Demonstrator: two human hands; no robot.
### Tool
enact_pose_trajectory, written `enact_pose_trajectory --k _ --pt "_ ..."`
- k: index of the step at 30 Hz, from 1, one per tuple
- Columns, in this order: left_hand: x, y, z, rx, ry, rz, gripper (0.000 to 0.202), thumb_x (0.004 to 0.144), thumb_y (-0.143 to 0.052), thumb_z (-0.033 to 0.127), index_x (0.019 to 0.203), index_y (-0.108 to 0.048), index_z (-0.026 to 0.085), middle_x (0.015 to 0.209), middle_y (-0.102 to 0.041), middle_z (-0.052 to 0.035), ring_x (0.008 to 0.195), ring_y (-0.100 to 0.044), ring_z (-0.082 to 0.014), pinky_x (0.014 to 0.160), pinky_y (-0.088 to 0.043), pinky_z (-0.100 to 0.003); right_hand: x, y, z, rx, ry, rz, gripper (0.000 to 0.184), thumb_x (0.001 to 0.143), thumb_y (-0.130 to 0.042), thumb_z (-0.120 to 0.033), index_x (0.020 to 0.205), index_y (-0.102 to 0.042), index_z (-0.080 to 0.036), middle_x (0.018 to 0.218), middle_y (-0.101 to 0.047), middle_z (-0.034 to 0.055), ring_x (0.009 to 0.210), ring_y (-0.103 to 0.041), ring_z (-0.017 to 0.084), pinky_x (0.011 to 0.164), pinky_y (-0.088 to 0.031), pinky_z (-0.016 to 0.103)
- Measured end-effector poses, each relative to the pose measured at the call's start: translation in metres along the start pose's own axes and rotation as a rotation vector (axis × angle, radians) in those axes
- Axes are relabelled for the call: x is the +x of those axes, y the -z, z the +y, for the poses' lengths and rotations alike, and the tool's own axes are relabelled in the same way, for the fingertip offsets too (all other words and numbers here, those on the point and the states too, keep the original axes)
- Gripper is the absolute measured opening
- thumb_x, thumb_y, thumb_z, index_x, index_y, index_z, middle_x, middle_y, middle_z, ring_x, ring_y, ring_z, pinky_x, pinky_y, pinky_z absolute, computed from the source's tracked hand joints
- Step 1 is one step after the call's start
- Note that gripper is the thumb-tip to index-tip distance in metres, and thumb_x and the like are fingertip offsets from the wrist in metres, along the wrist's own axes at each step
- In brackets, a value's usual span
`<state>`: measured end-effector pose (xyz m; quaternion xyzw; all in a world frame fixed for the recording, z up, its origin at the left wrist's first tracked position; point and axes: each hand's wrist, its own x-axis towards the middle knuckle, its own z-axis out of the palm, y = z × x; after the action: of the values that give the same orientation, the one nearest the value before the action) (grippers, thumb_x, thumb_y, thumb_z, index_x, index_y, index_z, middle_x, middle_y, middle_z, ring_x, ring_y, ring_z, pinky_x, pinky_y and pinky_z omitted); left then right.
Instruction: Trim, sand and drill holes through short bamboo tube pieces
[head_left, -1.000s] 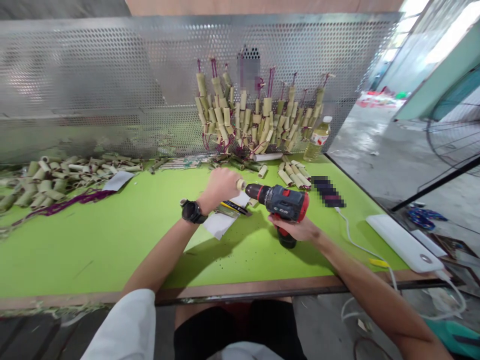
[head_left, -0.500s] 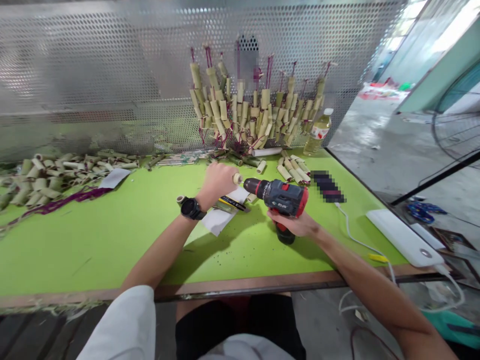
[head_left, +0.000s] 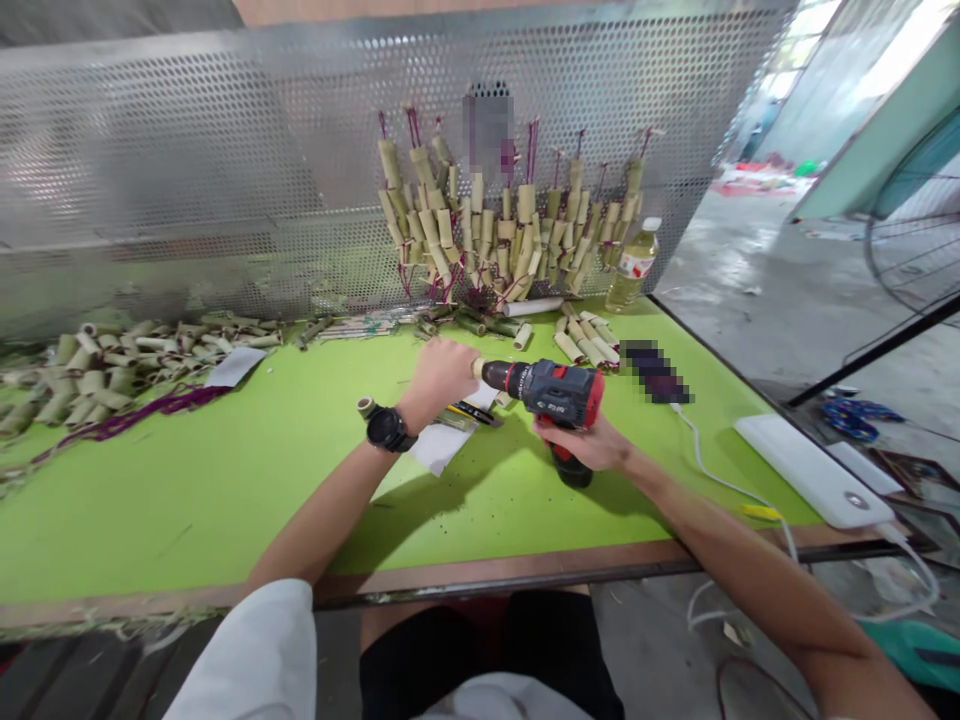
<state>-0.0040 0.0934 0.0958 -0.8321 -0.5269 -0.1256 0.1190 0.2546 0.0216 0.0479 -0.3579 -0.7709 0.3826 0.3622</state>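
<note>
My left hand (head_left: 444, 378), with a black watch on its wrist, is closed round a short bamboo tube (head_left: 478, 369); only the tube's end shows past my fingers. My right hand (head_left: 589, 442) grips a black and red cordless drill (head_left: 559, 392) by its handle. The drill points left, and its chuck is right against the tube's end, so the bit is hidden. Under my left hand lie a utility knife (head_left: 480, 413) and a sheet of white paper (head_left: 441, 450). Another bamboo piece (head_left: 367, 406) lies just left of my wrist.
Bamboo tubes (head_left: 94, 380) are heaped at the left beside purple cord (head_left: 150, 408). Strung bamboo pieces (head_left: 517, 230) hang on the perforated metal panel (head_left: 322, 130). An oil bottle (head_left: 634, 265), a phone (head_left: 658, 372) and a cabled white power bank (head_left: 810, 470) occupy the right side.
The drill has moved left toward my left hand, closing the gap in which the bit showed. The chuck now meets the tube's end. The camera view has shifted slightly.
</note>
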Motion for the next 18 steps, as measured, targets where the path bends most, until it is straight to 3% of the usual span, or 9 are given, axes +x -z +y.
enact_pose_trajectory --k 4,12,18 --pt "-0.002 -0.001 0.0 -0.017 -0.007 0.024 0.011 0.075 -0.067 0.019 0.066 -0.073 0.021 0.059 -0.067 -0.0064 0.058 -0.056 -0.0204 0.065 -0.038 -0.036 0.001 0.001 0.004 0.076 -0.081 -0.028 0.037 0.09 -0.071 -0.061 0.087 -0.067 -0.024 0.072 -0.068 0.0017 0.068 -0.061 0.019 0.07 -0.058 0.037" --pt "-0.009 0.007 0.002 0.056 0.069 -0.093 0.018 0.083 -0.062 0.013 0.083 -0.08 0.017 0.072 -0.075 -0.0108 0.069 -0.068 -0.0258 0.073 -0.043 -0.039 0.001 0.005 0.013 0.164 -0.209 -0.059 0.044 0.086 -0.078 -0.065 0.087 -0.07 -0.021 0.075 -0.071 0.0041 0.069 -0.063 0.019 0.067 -0.055 0.036" --pt "-0.015 -0.005 -0.001 0.01 0.057 -0.009 0.016 0.085 -0.063 0.012 0.082 -0.077 0.019 0.075 -0.078 -0.0105 0.069 -0.069 -0.026 0.08 -0.046 -0.042 0.002 0.005 0.013 0.215 -0.253 -0.067 0.043 0.083 -0.08 -0.064 0.087 -0.069 -0.022 0.075 -0.069 0.0028 0.069 -0.062 0.02 0.068 -0.053 0.038"
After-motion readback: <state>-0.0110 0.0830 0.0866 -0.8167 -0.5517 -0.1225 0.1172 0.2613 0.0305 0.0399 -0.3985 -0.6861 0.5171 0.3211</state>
